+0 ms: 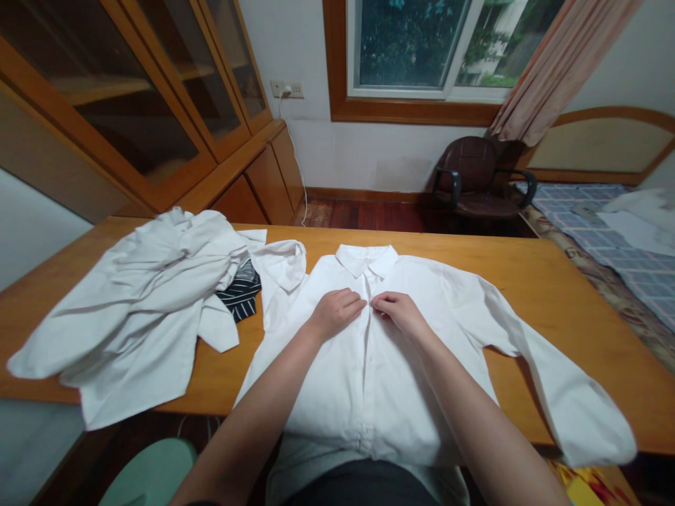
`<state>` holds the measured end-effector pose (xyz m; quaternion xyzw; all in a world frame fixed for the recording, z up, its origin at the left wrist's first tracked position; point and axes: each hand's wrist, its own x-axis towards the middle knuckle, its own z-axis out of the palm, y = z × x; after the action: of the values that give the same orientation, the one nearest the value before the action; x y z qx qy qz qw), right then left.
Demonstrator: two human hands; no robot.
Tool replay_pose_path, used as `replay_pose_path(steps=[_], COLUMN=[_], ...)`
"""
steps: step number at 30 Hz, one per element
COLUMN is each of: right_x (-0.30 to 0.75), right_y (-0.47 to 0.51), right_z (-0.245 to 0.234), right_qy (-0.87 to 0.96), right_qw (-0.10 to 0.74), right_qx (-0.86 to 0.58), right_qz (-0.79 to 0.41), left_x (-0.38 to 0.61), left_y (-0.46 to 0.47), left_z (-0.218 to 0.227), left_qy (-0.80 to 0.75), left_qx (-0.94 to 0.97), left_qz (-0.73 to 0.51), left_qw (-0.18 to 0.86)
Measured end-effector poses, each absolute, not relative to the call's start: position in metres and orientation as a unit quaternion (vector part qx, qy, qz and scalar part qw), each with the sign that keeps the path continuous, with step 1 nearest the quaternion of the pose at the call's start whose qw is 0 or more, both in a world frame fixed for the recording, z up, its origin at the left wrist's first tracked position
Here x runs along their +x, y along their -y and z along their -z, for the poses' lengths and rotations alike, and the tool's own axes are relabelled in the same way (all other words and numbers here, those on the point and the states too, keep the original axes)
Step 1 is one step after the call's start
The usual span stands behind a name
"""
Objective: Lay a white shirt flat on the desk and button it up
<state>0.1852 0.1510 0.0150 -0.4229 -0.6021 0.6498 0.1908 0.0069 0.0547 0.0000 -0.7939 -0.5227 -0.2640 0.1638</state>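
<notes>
The white collared shirt (390, 386) overhung the near edge of the surface (527, 267), with free room rightward. Left hand (340, 311) and right hand (399, 311) closely pinched its placket (365, 365). Beyond stood an armchair (469, 169).

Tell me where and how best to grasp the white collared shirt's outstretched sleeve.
Probably pinch the sleeve at its loose end, from the near right. It slants away from the shirt body, and that end appears to poke past the near edge of the tabletop, so it should be reachable from above and below.
</notes>
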Motion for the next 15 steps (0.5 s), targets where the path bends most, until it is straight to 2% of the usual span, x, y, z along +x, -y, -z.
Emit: replay_pose_path(steps=[5, 15], right_x=[0.186, 0.1839], right_y=[-0.1485, -0.1492], right_z=[-0.0142, -0.018], right_qy=[0.571, 0.507], right_qw=[0.21, 0.196], right_qx=[-0.415, -0.413], right_qz=[-0.677, -0.731], left_x=[0.0068, 0.0076], left_y=[-0.0549, -0.0546], left_z=[0.0019, -0.001], left_qy=[0.521, 0.52], left_qx=[-0.795, -0.794], left_qz=[0.263, 0.263], left_qw=[0.168, 0.174])
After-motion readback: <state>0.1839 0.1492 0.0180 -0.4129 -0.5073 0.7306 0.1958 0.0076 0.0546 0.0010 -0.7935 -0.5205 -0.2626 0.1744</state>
